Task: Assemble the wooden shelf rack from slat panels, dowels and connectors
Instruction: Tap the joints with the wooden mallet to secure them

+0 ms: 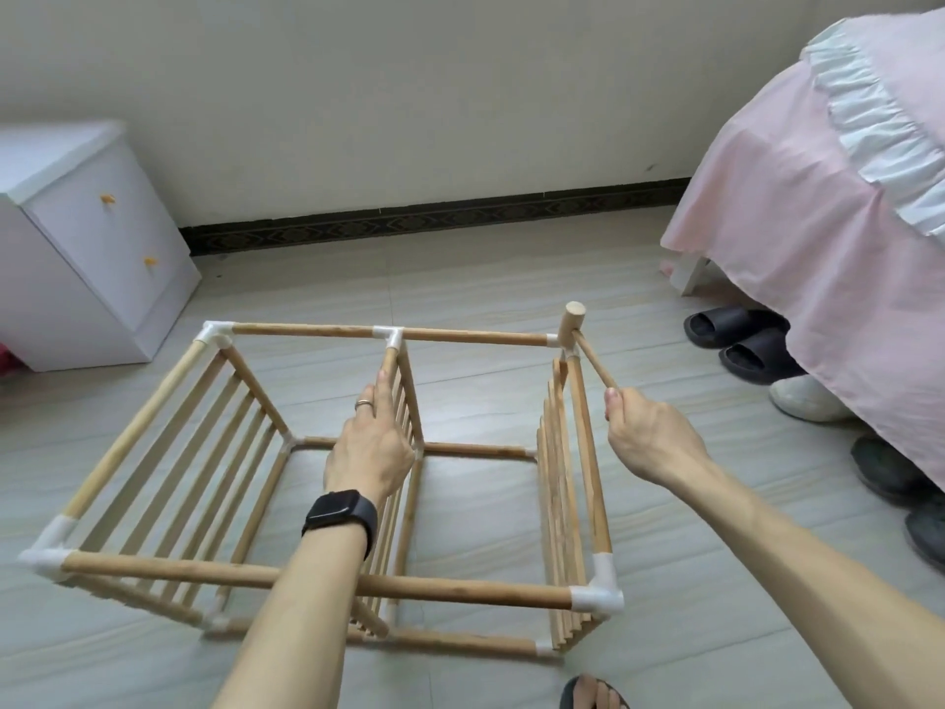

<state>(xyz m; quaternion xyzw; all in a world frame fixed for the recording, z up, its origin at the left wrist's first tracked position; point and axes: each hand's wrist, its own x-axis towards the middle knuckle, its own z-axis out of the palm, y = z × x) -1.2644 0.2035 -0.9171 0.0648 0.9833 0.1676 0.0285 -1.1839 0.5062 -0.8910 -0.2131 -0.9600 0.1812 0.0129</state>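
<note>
So the rack [327, 504] is lying on its side in the middle of the floor [486, 278], with the skirting-board edge behind it. You've got the mallet [574, 322] parked on the connector [552, 340] at the rack's far right corner. Your right hand [649, 437] has its fingers wrapped round the end of the handle. Your left hand [373, 447] lies flat on the middle slat panel [404, 401], fingers straight, not gripping.

Tips from me: I'd go for short taps straight down the line of the dowel, not glancing ones, or the joint may cock sideways. Lean more weight through that left hand so the frame doesn't skate on the tiles. Check that the corner seats flush before moving on.

Head count: three slat panels, one mallet. There are five white connectors showing on the upper face, and a sixth is probably hidden behind your left forearm. The lower ones are too hidden to count. The far top rail is two dowels joined at the tee.
</note>
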